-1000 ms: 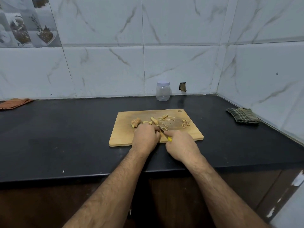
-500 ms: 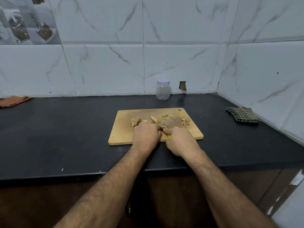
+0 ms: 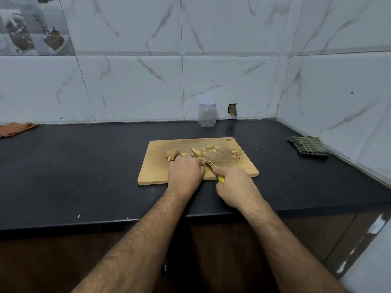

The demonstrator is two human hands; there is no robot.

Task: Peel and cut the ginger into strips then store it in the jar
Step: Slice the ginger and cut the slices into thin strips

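Our left hand (image 3: 185, 171) covers the ginger being cut, so we cannot tell its grip or the piece's axis | right hand (image 3: 234, 188) clenched round the yellow-handled knife (image 3: 220, 179), blade mostly hidden | jar (image 3: 207, 114) lidded, looks empty, by the wall | ginger strips (image 3: 211, 148) and unpeeled knob (image 3: 172, 154) on the cutting board (image 3: 156, 166).

So the cutting board (image 3: 156, 170) sits mid-counter (image 3: 84, 176), closer to the front edge. On it: a ginger chunk (image 3: 171, 154) toward the left, cut strips (image 3: 211, 148) near the back edge, a little pile of scraps (image 3: 236, 155) toward the right. Both hands (image 3: 185, 173) (image 3: 233, 186) are over the board's front edge, the knife (image 3: 211, 168) between them. The jar (image 3: 207, 115) stands behind the board by the back wall. One cloth (image 3: 307, 145) lies at the right edge, another (image 3: 15, 129) at the far left.
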